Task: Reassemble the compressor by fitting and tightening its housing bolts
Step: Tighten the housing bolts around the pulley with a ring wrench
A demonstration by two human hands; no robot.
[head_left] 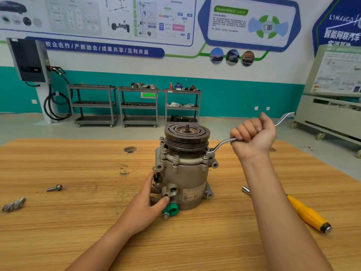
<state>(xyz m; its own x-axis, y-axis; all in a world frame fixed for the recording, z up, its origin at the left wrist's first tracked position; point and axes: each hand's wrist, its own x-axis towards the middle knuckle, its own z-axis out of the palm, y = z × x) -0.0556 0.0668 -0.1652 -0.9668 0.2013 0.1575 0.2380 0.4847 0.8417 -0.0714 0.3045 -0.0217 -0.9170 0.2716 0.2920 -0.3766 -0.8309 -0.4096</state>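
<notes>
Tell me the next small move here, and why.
Probably swing the wrench through a short tightening arc. The right hand grips its handle, its end sits on a bolt at the right of the compressor flange, and the left hand holds the compressor low down to steady it.

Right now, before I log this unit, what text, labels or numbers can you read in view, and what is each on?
"校企合作/产教融合/成果共享/互利共赢": blue wall banner.
"智能网联汽车": blue panel at far right; the line below it is cut off.
"ADAS": subheading on the hexagonal poster.
Compressor label plate: blurred, unreadable.
Green sign on the middle cart and the other posters' print: too small to read.
</notes>
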